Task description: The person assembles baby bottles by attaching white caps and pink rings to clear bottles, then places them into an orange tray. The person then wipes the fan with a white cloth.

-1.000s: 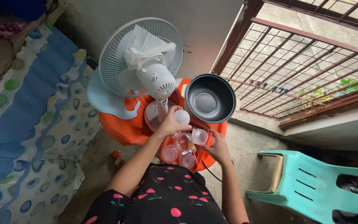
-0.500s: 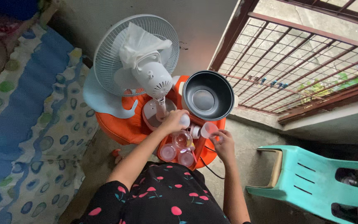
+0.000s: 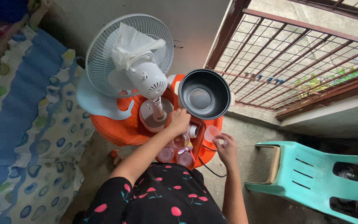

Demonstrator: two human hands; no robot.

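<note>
At frame centre I am seeing my left hand (image 3: 180,120) resting, fingers curled, on the rim of the orange tray (image 3: 197,145), just below the dark pot (image 3: 204,93). My right hand (image 3: 226,148), lower right of centre, is pinching a small clear cup (image 3: 211,133) over the tray's pink-lidded jars (image 3: 175,151). The white fan (image 3: 139,68) is standing at upper centre-left, the teal chair (image 3: 311,176) lying at lower right.

Your left hand (image 3: 180,121) rests at the near rim of the dark pot (image 3: 204,94), beside the white fan (image 3: 139,70) on the orange stool (image 3: 121,126). Your right hand (image 3: 226,148) pinches a small clear cup (image 3: 211,133) just right of the pink-tinted bottles (image 3: 175,151) in the orange tray. A teal plastic chair (image 3: 324,178) stands at near right, a blue patterned mattress (image 3: 17,124) at left.
</note>
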